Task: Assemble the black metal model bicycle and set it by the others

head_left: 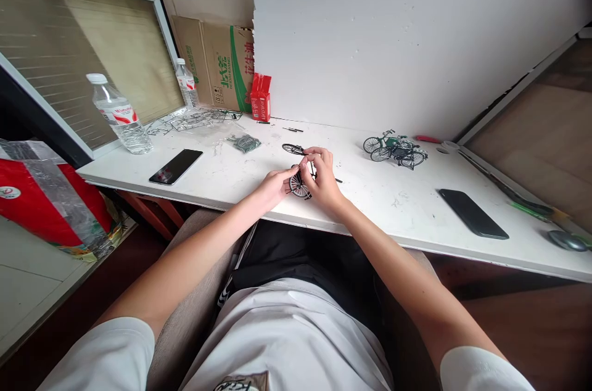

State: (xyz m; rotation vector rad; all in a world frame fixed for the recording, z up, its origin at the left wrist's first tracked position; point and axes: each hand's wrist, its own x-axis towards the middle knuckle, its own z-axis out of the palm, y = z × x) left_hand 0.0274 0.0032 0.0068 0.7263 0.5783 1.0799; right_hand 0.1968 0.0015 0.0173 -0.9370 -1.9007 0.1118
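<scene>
White desk (231, 180), wall (361, 39), model bicycle (300, 186).

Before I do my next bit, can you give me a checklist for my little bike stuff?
1. Left hand holding the near wheel: ok, the thumb is on top.
2. Right hand gripping a part: cannot tell, its fingers hide what they pinch.
3. Far wheel joined to the near one: cannot tell, your fingers cover the spot between.
4. No loose bits lying about: not ok, thin black pieces lie beyond your hands.
5. Other little bikes apart from your hands: ok, off to the right.
</scene>
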